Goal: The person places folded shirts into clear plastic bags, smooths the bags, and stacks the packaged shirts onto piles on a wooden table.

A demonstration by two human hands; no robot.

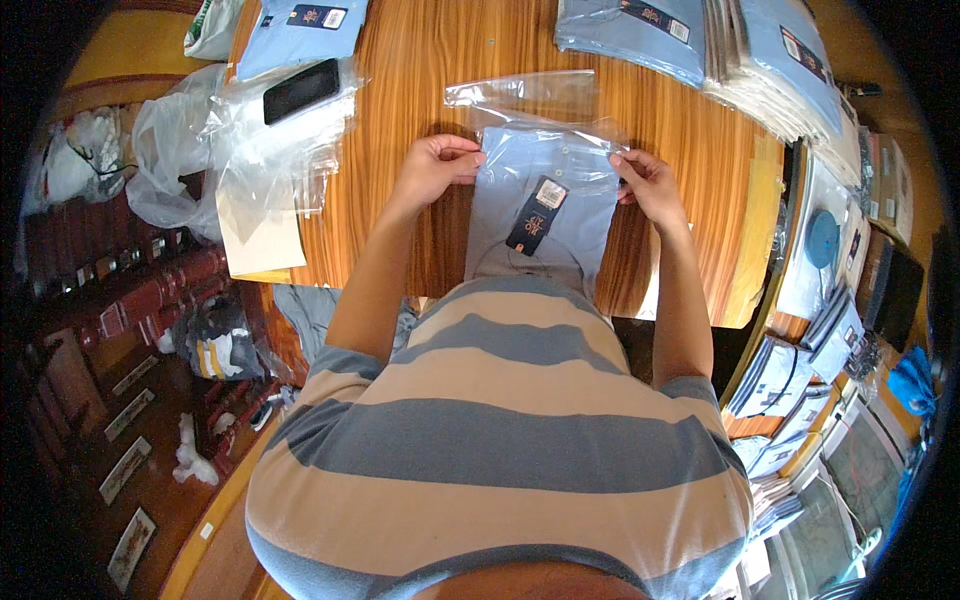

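A folded light-blue shirt (500,205) lies in front of me, inside a clear plastic bag (530,90) whose loose end spreads flat beyond the shirt. On the shirt rests a dark hang tag (537,215) with a white label. My left hand (440,170) pinches the bag at the shirt's far left corner, thumb and fingers together. At the far right corner, my right hand (650,187) grips the bag's edge the same way. The shirt's near end, with its collar, lies close against my striped top.
On the wooden table (400,60), a phone (302,92) lies on a pile of clear bags (290,150) at left. Bagged blue shirts (300,30) sit at far left, with stacks of them (640,40) at far right. More packed shirts (775,375) fill a shelf to the right.
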